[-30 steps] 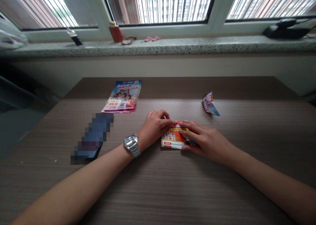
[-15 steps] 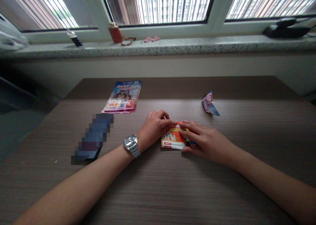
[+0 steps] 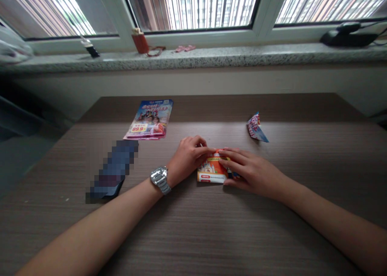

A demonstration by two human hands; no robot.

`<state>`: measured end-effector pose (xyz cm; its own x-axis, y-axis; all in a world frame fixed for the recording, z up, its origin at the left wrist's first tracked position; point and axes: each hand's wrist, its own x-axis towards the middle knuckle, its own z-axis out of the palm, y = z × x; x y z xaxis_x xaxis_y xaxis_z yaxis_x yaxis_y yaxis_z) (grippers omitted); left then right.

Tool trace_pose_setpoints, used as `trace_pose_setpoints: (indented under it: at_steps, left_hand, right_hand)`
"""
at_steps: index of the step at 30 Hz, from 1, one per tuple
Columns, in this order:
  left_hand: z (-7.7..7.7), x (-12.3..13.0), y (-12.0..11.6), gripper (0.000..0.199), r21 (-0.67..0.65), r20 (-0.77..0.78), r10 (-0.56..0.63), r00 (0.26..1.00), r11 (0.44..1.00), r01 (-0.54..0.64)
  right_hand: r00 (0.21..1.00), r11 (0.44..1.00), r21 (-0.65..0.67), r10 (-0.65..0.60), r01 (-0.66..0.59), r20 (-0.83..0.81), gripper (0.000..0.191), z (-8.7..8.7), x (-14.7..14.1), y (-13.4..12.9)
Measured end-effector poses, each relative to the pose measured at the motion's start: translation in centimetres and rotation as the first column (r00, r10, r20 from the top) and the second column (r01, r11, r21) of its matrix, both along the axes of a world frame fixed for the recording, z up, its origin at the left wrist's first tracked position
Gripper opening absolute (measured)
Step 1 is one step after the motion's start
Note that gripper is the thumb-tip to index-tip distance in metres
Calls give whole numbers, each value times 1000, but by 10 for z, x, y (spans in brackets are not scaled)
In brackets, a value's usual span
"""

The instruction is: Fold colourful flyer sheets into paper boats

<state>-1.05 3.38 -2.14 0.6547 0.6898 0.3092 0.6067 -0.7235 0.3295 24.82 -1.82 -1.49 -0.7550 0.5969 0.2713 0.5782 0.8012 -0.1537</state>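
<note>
At the middle of the tabletop (image 3: 193, 231), our left hand (image 3: 189, 157) touches the orange leaflet (image 3: 213, 169) at far left, grip unclear; our right hand (image 3: 255, 172) spreads over its right side. We're apparently flattening it; next calls for even pressure.

Barred windows (image 3: 193, 5) above speckled sill (image 3: 229, 58); brown table (image 3: 187, 235).

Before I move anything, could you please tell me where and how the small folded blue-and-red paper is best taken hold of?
I would pinch the small folded blue-and-red paper by its pointed blue corner, coming from the near right. That corner tapers and points that way, away from the red-patterned part.
</note>
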Motion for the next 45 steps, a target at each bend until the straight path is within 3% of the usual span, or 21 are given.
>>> trace_pose_setpoints:
  at_steps: [7, 11, 16, 20, 25, 34, 45]
  left_hand:
    - [3, -1, -1, 22, 25, 65, -10, 998, 1000, 8]
    - [12, 1, -7, 24, 128, 95, -32, 995, 992, 20]
    - [20, 9, -22, 28, 177, -23, -251, 968, 952, 251]
    - [17, 15, -29, 38, 142, -124, -294, 948, 940, 310]
    - [15, 14, -29, 40, 96, -192, -281, 940, 948, 303]
    - [16, 12, -28, 46, 96, -226, -145, 963, 981, 170]
    - [21, 7, -22, 41, 28, -111, -206, 972, 977, 210]
  right_hand:
    - [1000, 1000, 8, 6, -7, 28, 44, -1, 1, 1]
    - [1000, 999, 30, -23, 22, 13, 42, 0, 3, 5]
    - [993, 991, 70, -111, 114, -36, 38, 1, 9, 13]
    - [989, 985, 94, -144, 146, -33, 36, -2, 13, 17]
    - [984, 977, 121, -171, 177, -54, 34, -2, 14, 18]
    - [991, 987, 110, -105, 113, -79, 32, -2, 13, 15]
    - [997, 999, 13, -44, 45, -63, 37, -4, 16, 14]
